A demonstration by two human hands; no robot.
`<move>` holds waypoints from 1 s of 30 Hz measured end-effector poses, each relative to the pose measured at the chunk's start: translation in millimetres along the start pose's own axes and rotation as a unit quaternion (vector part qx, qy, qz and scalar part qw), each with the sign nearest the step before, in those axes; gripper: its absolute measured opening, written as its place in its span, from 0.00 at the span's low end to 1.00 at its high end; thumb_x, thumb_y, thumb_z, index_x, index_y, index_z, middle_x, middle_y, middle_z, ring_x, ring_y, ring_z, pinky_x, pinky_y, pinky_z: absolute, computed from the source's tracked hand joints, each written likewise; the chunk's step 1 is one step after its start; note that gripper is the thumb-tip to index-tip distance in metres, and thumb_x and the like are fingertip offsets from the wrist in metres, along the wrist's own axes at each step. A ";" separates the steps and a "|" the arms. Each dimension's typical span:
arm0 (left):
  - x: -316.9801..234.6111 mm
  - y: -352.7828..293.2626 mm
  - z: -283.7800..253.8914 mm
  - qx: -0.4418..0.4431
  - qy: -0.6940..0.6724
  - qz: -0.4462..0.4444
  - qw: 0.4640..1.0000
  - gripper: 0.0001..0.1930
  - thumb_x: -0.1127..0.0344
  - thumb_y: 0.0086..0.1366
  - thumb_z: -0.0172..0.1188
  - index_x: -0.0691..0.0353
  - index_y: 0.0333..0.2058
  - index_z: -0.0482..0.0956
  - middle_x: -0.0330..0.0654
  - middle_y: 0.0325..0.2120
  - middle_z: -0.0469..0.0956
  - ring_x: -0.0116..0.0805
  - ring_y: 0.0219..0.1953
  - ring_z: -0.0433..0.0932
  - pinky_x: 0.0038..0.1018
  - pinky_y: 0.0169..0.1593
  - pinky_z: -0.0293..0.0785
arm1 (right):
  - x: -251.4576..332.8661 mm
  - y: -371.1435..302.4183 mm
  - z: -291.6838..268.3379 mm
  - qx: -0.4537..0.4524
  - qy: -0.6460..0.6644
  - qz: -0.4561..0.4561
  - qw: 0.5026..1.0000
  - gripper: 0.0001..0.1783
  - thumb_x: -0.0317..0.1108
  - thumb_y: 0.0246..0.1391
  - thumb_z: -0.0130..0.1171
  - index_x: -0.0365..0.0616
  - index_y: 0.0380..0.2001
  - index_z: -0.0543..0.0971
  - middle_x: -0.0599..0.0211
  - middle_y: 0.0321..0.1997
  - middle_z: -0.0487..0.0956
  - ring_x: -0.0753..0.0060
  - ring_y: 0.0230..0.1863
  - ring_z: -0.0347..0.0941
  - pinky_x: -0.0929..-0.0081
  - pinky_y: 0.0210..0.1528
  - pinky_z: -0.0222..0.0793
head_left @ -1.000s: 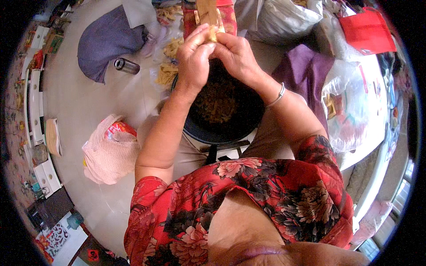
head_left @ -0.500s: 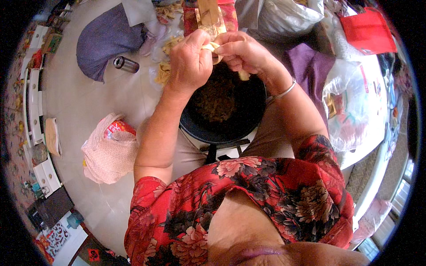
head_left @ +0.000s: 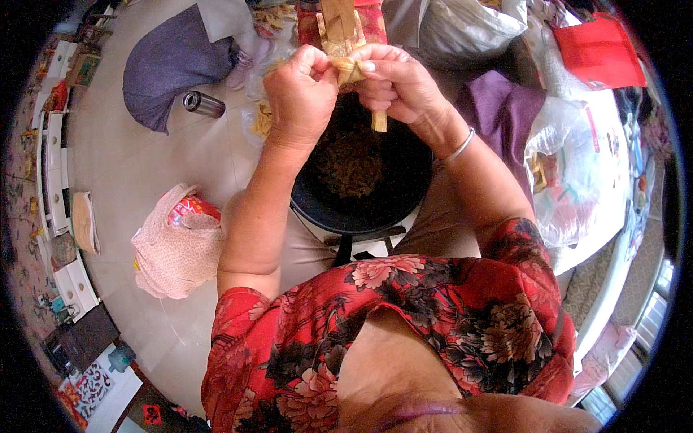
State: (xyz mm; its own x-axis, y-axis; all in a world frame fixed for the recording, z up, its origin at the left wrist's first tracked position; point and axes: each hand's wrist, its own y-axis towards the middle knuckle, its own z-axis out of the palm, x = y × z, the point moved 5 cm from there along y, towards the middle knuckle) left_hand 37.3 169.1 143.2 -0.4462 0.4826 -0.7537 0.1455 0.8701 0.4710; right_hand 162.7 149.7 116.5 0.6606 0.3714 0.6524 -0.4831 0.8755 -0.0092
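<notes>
Both hands meet over the far rim of a round black pan (head_left: 325, 206), which has a dark brown, crumbly mass (head_left: 351, 167) in it. Between them is a small pale-yellow folded piece (head_left: 348, 70) that looks like a dough wrapper. My left hand (head_left: 302, 97) is closed, pinching its left edge. My right hand (head_left: 393, 83) pinches the other side with thumb and forefinger. Its lower fingers curl round a flat pale wooden stick (head_left: 379, 121), whose end points down over the pan. What is inside the folded piece is hidden.
Beyond the hands, a wooden board (head_left: 339, 22) lies on red patterned cloth. Yellow pieces (head_left: 261, 119) lie left of the pan, near a dark cylindrical flask (head_left: 203, 105). A pink bag (head_left: 180, 245) sits on the floor; purple cloth (head_left: 498, 108) and a clear plastic bag (head_left: 577, 173) are at right.
The folded piece has become a more compact, rounded bundle. My left hand has shifted slightly left; the stick in my right hand has swung to point more straight down.
</notes>
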 end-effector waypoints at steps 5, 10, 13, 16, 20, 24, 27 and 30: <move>-19.1 -1.1 -5.8 0.084 -0.016 0.075 0.993 0.06 0.69 0.49 0.60 0.65 0.23 0.74 0.38 0.13 0.71 0.22 0.18 0.70 0.23 0.22 0.66 | 8.3 -1.8 -1.8 -0.071 -0.097 -0.009 0.993 0.06 0.30 0.50 0.51 0.40 0.31 0.74 0.80 0.13 0.62 0.89 0.11 0.51 0.88 0.12 0.46; 0.1 -3.6 2.1 0.223 -0.049 -0.062 0.972 0.12 0.61 0.54 0.58 0.65 0.22 0.72 0.42 0.11 0.67 0.27 0.12 0.67 0.26 0.17 0.63 | 6.8 0.2 -2.4 -0.069 -0.158 -0.003 0.985 0.05 0.30 0.50 0.52 0.42 0.29 0.74 0.80 0.14 0.63 0.88 0.12 0.53 0.88 0.12 0.47; 3.6 -6.8 7.0 0.277 -0.388 -0.251 0.843 0.13 0.62 0.56 0.56 0.63 0.17 0.70 0.34 0.09 0.63 0.21 0.10 0.62 0.19 0.14 0.60 | 16.7 -3.2 -1.8 -0.059 -0.226 -0.022 0.972 0.06 0.32 0.49 0.53 0.42 0.30 0.74 0.80 0.15 0.66 0.88 0.13 0.56 0.88 0.13 0.50; 1.5 -7.8 -2.1 0.259 -0.565 -0.238 0.746 0.15 0.62 0.59 0.50 0.59 0.15 0.65 0.31 0.08 0.58 0.19 0.08 0.55 0.16 0.11 0.53 | 43.9 -15.4 8.1 -0.124 -0.372 -0.049 0.919 0.08 0.33 0.48 0.55 0.41 0.30 0.76 0.78 0.17 0.70 0.88 0.15 0.61 0.88 0.14 0.53; -4.0 -11.2 -1.5 0.272 -0.595 -0.219 0.724 0.16 0.61 0.60 0.48 0.58 0.14 0.63 0.31 0.06 0.56 0.20 0.07 0.53 0.17 0.09 0.49 | 54.7 -19.9 8.1 -0.080 -0.430 -0.100 0.894 0.07 0.33 0.48 0.55 0.40 0.23 0.75 0.76 0.15 0.69 0.86 0.13 0.62 0.87 0.13 0.57; 6.6 -2.5 -4.7 0.284 -0.340 -0.175 0.879 0.17 0.58 0.60 0.48 0.61 0.16 0.68 0.33 0.07 0.60 0.21 0.11 0.62 0.19 0.15 0.59 | 42.4 -13.7 -14.9 -0.144 -0.348 -0.031 0.926 0.08 0.34 0.47 0.55 0.42 0.20 0.74 0.76 0.13 0.68 0.86 0.11 0.60 0.85 0.11 0.56; 8.0 5.8 -10.2 0.230 -0.030 0.007 0.973 0.12 0.58 0.57 0.52 0.62 0.27 0.72 0.41 0.17 0.70 0.35 0.21 0.72 0.30 0.26 0.68 | 34.1 -9.2 -30.2 -0.164 -0.355 -0.014 0.920 0.07 0.34 0.47 0.54 0.42 0.22 0.75 0.76 0.13 0.67 0.84 0.09 0.57 0.84 0.10 0.53; -18.6 0.1 -6.8 0.150 0.092 0.158 0.972 0.14 0.60 0.52 0.57 0.59 0.36 0.70 0.46 0.31 0.73 0.51 0.34 0.71 0.39 0.36 0.67 | 23.3 -6.4 -22.4 -0.173 -0.409 -0.007 0.896 0.08 0.34 0.48 0.52 0.42 0.24 0.76 0.76 0.14 0.68 0.83 0.11 0.59 0.83 0.12 0.54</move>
State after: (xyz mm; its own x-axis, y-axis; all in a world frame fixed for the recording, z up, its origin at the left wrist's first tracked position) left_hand 39.6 159.5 160.3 -0.4838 0.7288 -0.4845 0.5400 0.6843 0.4901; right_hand 194.0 159.7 114.8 -0.0451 0.1336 0.9900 -0.1778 0.9741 -0.1395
